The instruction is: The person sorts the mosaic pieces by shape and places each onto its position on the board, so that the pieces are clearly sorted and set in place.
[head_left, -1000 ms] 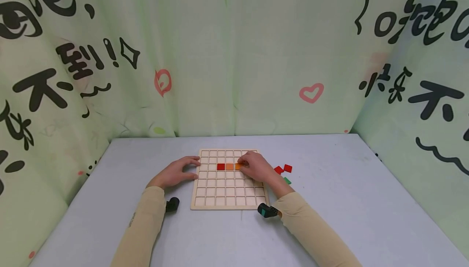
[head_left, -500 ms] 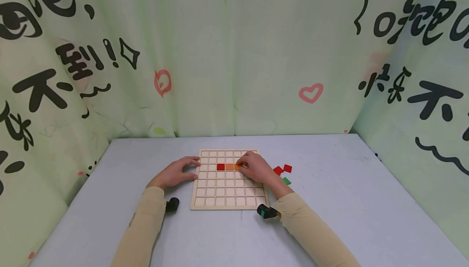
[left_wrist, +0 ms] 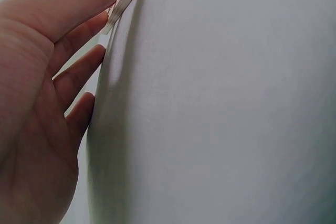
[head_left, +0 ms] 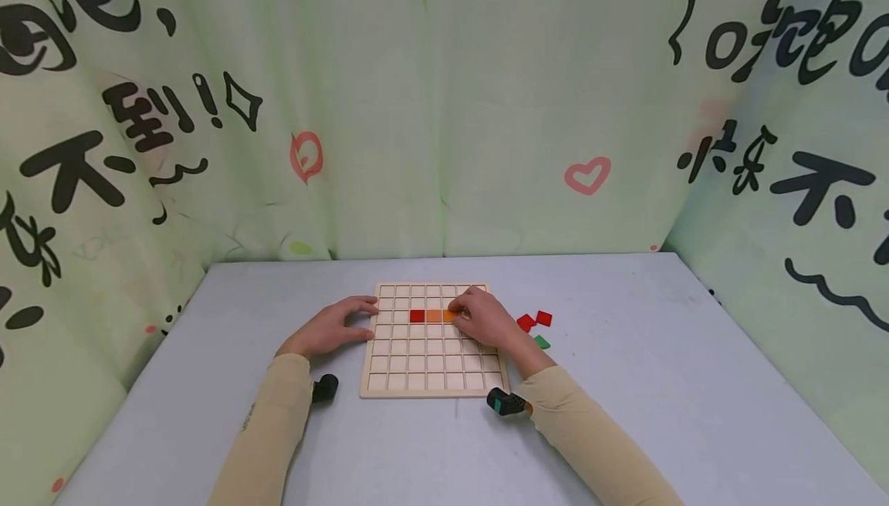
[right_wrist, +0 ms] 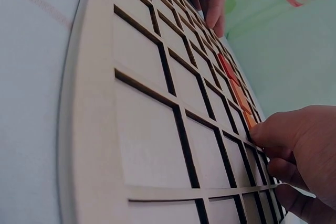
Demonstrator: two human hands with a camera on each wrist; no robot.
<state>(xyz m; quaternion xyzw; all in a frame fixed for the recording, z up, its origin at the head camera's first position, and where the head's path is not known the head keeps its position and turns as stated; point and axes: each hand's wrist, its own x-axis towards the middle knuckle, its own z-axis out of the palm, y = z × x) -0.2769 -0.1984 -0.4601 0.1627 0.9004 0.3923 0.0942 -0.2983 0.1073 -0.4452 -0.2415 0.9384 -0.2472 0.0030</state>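
Observation:
A square wooden grid board (head_left: 430, 394) lies on the table. In one of its rows a red tile (head_left: 417, 316), an orange tile (head_left: 434, 316) and a lighter orange tile (head_left: 447, 316) sit side by side. My right hand (head_left: 484, 316) pinches the lighter orange tile at the right end of this row; in the right wrist view the thumb (right_wrist: 262, 134) touches it and the index fingertip is hidden. My left hand (head_left: 336, 327) rests along the board's left rim, thumb and fingers spread, holding no tile.
Right of the board, beside my right wrist, lie two red tiles (head_left: 545, 318) and a green tile (head_left: 542, 342), partly hidden by the forearm. The white table (head_left: 625, 352) is bounded by a printed pale green curtain (head_left: 444, 105) at the back and sides.

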